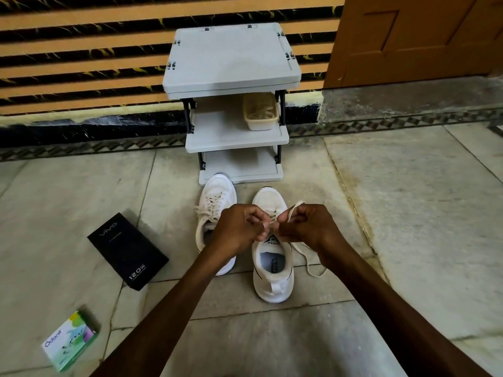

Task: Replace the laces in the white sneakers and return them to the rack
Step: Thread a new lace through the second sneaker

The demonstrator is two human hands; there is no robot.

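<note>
Two white sneakers stand on the floor in front of a grey rack (236, 137). The left sneaker (216, 197) is laced with a cream lace. Over the tongue of the right sneaker (273, 276), my left hand (239, 229) pinches a cream lace (295, 208). My right hand (307, 225) grips the same lace, a loop of it sticking up above the fist. A loose end of the lace trails on the floor to the right of the shoe.
A cream tub (261, 111) of laces sits on the rack's middle shelf. A black phone box (128, 250) and a small green box (70, 341) lie on the tiled floor to the left. A brown door (413, 36) is at the back right.
</note>
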